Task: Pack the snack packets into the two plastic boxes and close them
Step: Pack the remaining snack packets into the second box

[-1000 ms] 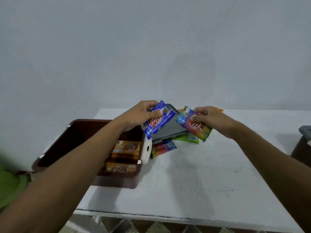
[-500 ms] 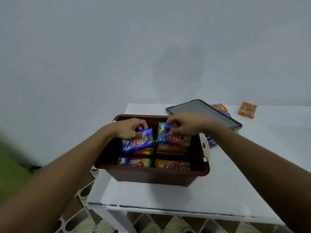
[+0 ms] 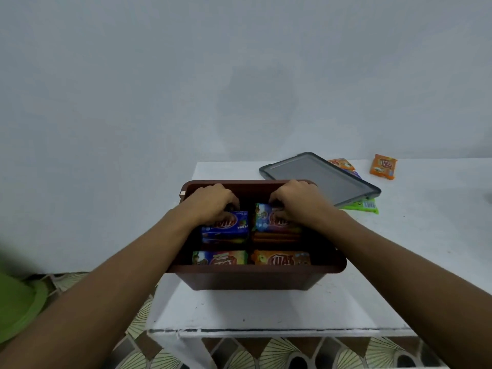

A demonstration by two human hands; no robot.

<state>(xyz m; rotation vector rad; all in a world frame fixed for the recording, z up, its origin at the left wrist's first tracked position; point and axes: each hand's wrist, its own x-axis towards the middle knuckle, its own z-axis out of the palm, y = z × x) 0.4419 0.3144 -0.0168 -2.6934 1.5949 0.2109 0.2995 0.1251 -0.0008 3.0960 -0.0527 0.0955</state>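
An open brown plastic box [image 3: 255,279] stands on the white table's near left part, holding several snack packets in rows. Inside it at the back left, my left hand [image 3: 213,202] presses a blue packet [image 3: 226,227] down. At the back right, my right hand [image 3: 295,201] holds a multicoloured packet [image 3: 263,222] on top of the stack. A green-orange packet [image 3: 219,258] and an orange packet [image 3: 282,259] sit in the front row. The grey lid [image 3: 322,178] lies on the table behind the box, over a green packet [image 3: 364,206].
Two orange packets [image 3: 383,166] [image 3: 342,163] lie on the white table [image 3: 399,262] at the back right. The table's front edge is near me, with patterned floor tiles [image 3: 266,352] below. Something green [image 3: 16,302] is at the far left.
Both hands carried a packet each from above the table into the box and lowered them onto the back stacks. The view shifted so the box is centred.
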